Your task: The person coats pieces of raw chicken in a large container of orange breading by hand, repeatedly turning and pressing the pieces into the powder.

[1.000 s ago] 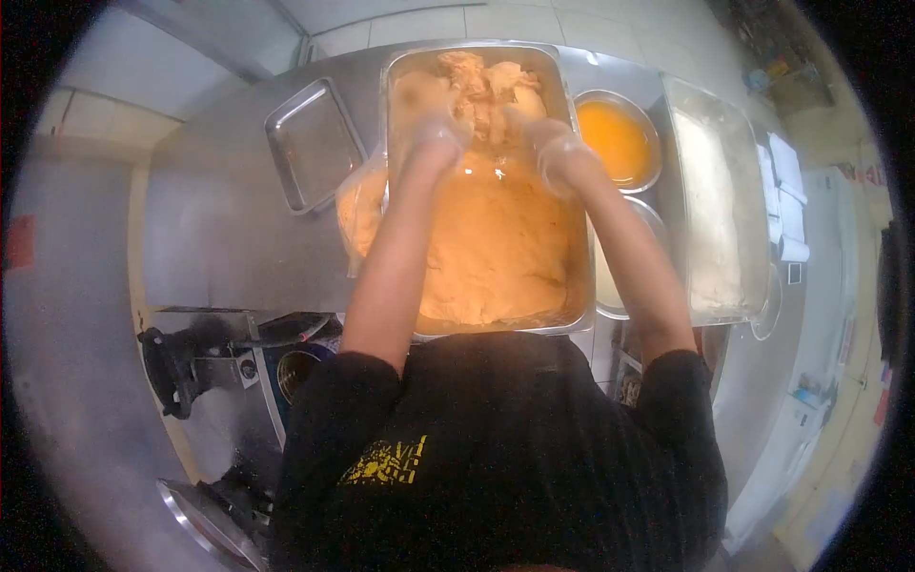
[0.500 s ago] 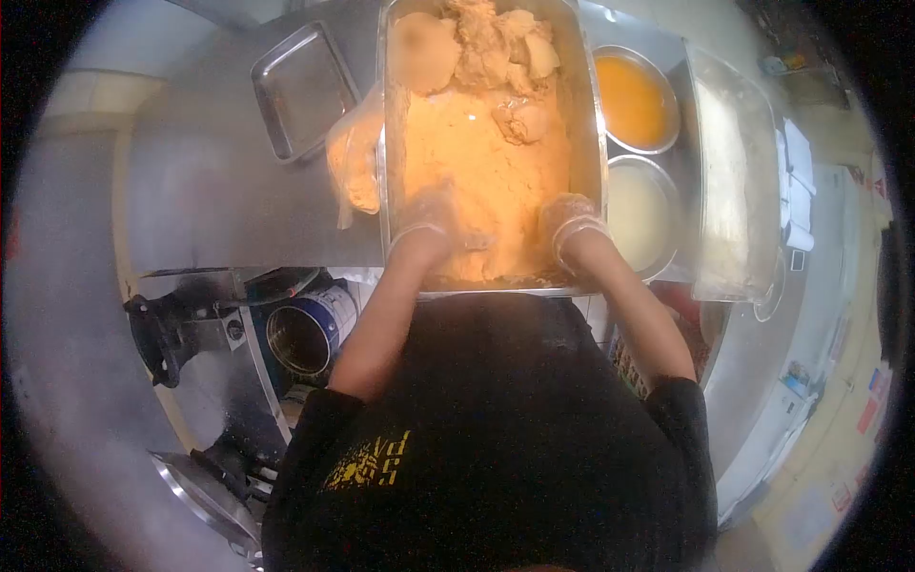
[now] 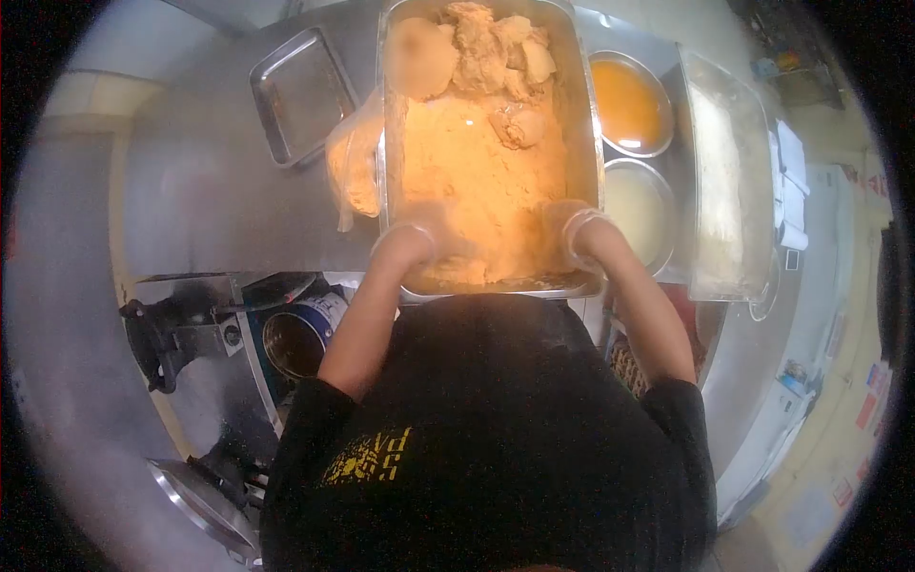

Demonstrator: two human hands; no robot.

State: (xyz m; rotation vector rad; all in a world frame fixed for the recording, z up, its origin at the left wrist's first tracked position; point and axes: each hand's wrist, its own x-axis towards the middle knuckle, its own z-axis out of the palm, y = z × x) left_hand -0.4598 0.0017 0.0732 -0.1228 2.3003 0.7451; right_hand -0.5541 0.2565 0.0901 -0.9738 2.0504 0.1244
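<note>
A large steel pan on the steel counter holds orange breading flour, with several coated pieces heaped at its far end. Both of my hands wear clear gloves. My left hand is at the pan's near left corner, and my right hand is at the near right corner. Each is pushed down into the flour by the near rim. The fingers blur into the flour, so their pose is hidden.
A small empty steel tray lies at the far left, and a plastic bag of orange mix leans on the pan. To the right are a bowl of orange liquid, a bowl of pale liquid and a clear tub. A round can stands below the counter.
My hands came back from the coated pieces at the far end to the near end of the pan, then spread apart to its two near corners.
</note>
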